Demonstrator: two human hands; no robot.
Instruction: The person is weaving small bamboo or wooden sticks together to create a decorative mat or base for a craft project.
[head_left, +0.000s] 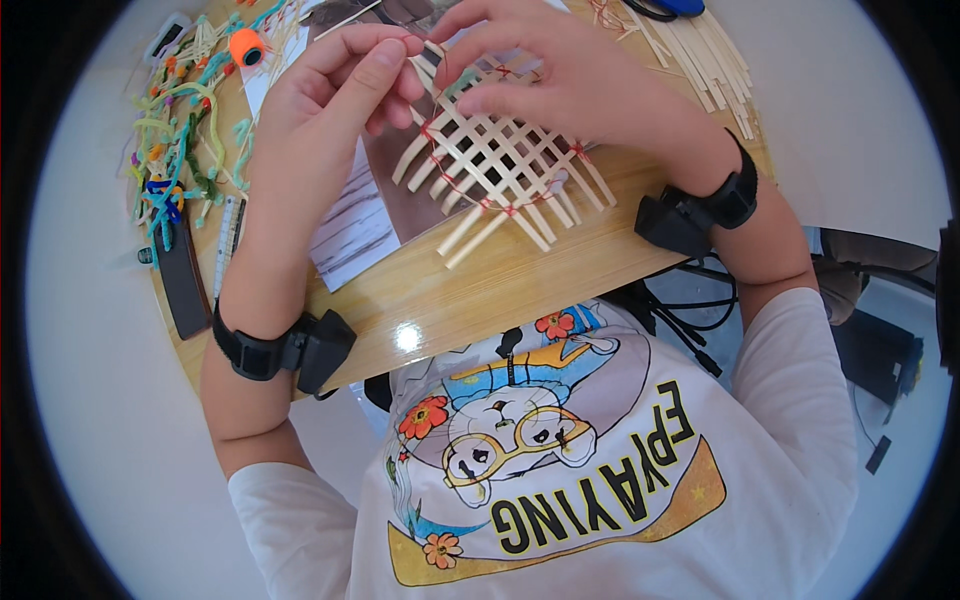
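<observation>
A lattice of woven bamboo strips [492,160] is tilted over the table's near part. Red thread [462,194] winds around its edge and is knotted at several crossings, with the strip ends fanning out beyond it. My left hand [340,90] is at the lattice's upper left, thumb and forefinger pinched together on the red thread. From the upper right, my right hand [560,85] curves over the lattice, its thumb and fingers gripping it near the top strip ends. The hand covers part of the weave there.
Colourful cords and beads [180,150] are heaped on the left of the wooden table [500,290], beside an orange spool [246,47], a dark bar [182,280] and a ruler [229,240]. Loose bamboo strips [705,60] and blue-handled scissors [680,6] lie far right. Printed sheets [350,235] lie under the lattice.
</observation>
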